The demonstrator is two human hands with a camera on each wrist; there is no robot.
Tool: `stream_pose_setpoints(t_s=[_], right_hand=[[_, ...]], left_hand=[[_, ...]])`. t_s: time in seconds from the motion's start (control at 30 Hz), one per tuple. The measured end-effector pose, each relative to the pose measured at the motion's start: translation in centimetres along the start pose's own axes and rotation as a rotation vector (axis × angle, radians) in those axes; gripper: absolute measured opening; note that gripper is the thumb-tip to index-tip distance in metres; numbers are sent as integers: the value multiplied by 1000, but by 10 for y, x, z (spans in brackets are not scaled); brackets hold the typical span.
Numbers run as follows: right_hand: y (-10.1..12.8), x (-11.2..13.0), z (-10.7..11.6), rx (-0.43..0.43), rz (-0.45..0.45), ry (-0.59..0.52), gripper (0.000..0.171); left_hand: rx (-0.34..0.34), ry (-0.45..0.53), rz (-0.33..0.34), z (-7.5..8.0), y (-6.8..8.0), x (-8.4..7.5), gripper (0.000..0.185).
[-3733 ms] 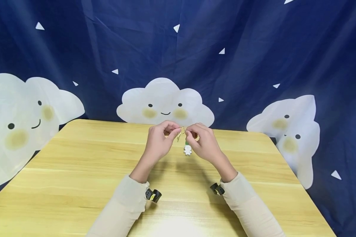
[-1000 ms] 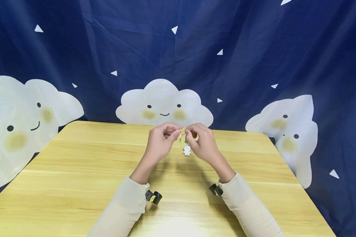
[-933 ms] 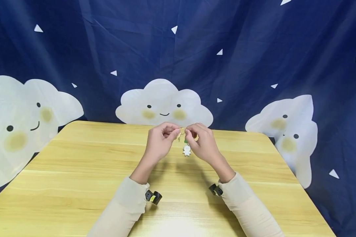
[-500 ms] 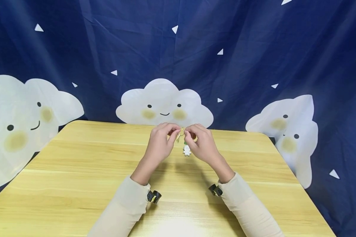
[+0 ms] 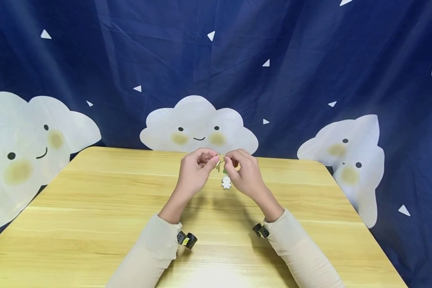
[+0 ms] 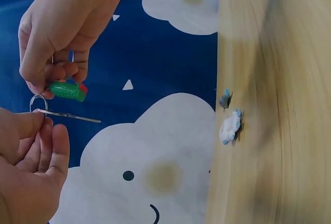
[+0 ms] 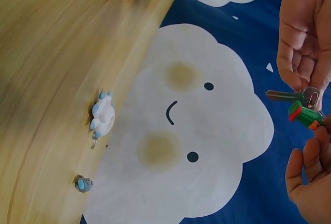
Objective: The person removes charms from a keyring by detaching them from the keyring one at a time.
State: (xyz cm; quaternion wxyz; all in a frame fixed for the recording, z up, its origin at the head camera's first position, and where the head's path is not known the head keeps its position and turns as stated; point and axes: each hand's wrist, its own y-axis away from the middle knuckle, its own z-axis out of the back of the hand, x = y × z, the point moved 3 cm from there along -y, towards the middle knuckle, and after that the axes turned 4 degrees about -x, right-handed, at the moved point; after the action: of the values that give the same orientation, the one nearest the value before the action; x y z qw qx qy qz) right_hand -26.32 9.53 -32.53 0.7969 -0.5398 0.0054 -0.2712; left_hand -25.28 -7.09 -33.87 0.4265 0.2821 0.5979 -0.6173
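Observation:
Thumb and fingers of my left hand (image 5: pixel 194 172) pinch a key (image 6: pixel 70 115) at its head, where it sits on a thin metal key ring (image 6: pixel 35 100). My right hand (image 5: pixel 245 173) pinches the other side of that ring. A green charm with a red end (image 6: pixel 68 90) hangs just below the right fingertips. Both hands are raised close together over the far part of the table. Below them on the table lies a white figure charm with light-blue parts (image 7: pixel 103 115). A small grey-blue charm (image 7: pixel 83 183) lies beside it; in the head view I cannot make it out.
The light wooden table (image 5: pixel 111 224) reaches back to a dark blue curtain (image 5: pixel 291 60) printed with white clouds. Each wrist carries a small black camera, one on the left sleeve (image 5: pixel 186 239) and one on the right (image 5: pixel 261 231).
The hands stay in nearly the same place. Half a second ago the left fingers stood a little differently, and the key has swung slightly. The white figure charm has not moved.

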Motion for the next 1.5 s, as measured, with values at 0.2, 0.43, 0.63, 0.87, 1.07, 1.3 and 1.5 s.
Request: stream_pose_setpoints(t_s=[0.2, 0.43, 0.63, 0.87, 1.07, 1.3, 1.5], right_hand=[[1, 1, 0, 9, 2, 3, 14], [2, 1, -1, 48, 24, 8, 13], [2, 0, -3, 116, 19, -3, 13], [3, 0, -4, 173, -15, -19, 14], [2, -3, -5, 215, -76, -30, 13], [4, -17, -8, 381, -225, -69, 16], [11, -34, -20, 576, -315, -108, 15]], left_hand=[[-18, -112, -79, 0, 0, -3, 9], [-33, -304, -265, 2, 1, -12, 7], [-21, -417, -358, 4, 2, -16, 5], [23, -458, -391, 4, 2, -15, 5], [31, -455, -342, 6, 1, -15, 6], [86, -481, -194, 10, -2, -7, 6], [178, -523, -110, 18, -3, 3, 7]])
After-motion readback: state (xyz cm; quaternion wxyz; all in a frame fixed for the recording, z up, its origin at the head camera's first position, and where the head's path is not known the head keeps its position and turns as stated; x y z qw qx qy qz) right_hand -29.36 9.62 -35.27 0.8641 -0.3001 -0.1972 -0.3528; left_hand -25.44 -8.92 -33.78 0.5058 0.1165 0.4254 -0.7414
